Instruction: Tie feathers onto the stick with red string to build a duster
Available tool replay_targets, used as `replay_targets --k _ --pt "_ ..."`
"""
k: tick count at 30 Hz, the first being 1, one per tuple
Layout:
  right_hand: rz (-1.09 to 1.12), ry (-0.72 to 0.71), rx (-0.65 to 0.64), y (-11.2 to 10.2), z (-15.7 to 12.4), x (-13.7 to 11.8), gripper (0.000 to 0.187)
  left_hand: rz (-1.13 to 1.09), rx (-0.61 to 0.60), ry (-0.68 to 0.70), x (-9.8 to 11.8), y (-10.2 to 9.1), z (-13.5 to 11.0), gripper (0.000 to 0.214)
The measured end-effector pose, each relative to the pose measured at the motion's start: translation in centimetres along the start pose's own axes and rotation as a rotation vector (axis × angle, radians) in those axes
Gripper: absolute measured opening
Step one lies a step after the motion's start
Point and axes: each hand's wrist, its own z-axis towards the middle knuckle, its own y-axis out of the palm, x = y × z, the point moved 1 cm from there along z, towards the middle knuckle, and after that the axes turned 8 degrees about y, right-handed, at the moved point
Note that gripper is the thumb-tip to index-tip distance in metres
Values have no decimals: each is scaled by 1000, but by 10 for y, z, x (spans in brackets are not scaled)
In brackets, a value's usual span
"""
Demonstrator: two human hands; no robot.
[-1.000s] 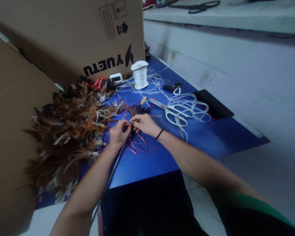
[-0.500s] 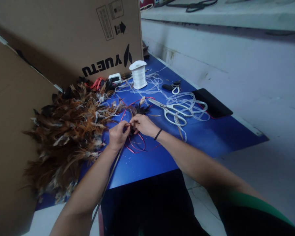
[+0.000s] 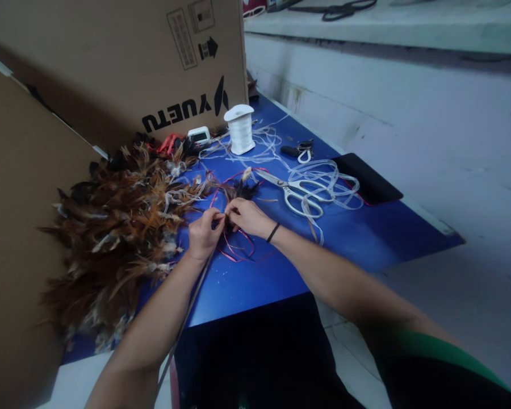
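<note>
Clutching dark feathers [image 3: 247, 190] in right hand [image 3: 251, 217], beside left hand [image 3: 203, 234] with unclear hold. Working before a far-left cardboard box [image 3: 128, 68] of unseen contents.

The left arm [image 3: 155, 318] and right arm [image 3: 332, 270] slant inward over the near edge of the worktop [image 3: 247, 292]. The left hand [image 3: 203, 234] pinches thumb to forefinger; the right hand [image 3: 250, 217], back upward, curls its fingers down, and the fingertips of both lie close together.
</note>
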Motion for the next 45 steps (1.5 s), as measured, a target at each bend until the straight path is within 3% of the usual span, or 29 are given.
replay_targets --k 7,21,26,45 --pt "132 70 -80 2 2 3 13 30 -13 44 -2 0 -1 21" --pt "-86 41 -49 0 0 -2 11 25 -27 48 -4 1 -3 22" --pt "-65 64 -46 -1 -2 -5 11 34 -27 43 -3 1 -2 20" --pt "-247 -97 29 -1 -2 -4 8 -61 10 -21 0 1 -1 26"
